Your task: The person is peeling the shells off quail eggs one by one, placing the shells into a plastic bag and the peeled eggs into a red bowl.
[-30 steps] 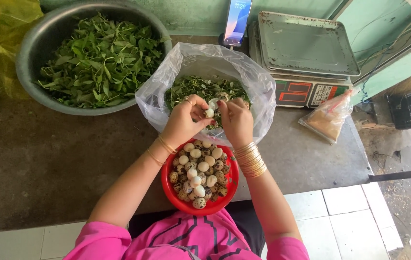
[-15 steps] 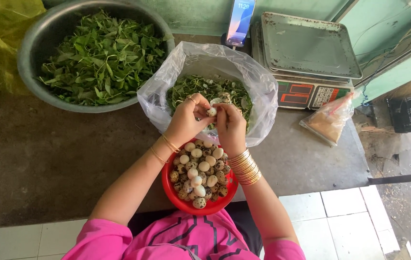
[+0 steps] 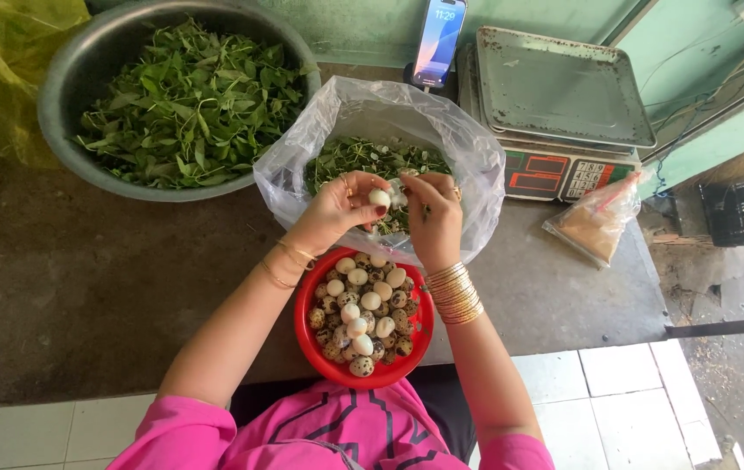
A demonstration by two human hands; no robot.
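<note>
The left hand (image 3: 337,209) is pinching a small pale egg (image 3: 379,198) at its fingertips, just above the red bowl (image 3: 313,300); the right hand (image 3: 431,218) is closing its fingertips on the egg's far side, picking at it; both wrists are bending inward over the clear plastic bag (image 3: 476,165) of greens behind the bowl.

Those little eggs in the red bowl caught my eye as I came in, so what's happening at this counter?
A person in pink holds one small pale egg between both hands, left hand and right hand, over a clear plastic bag with green leaves inside. Below the wrists sits a red bowl full of speckled and pale eggs. A metal basin of greens, a scale and a phone stand behind.
</note>
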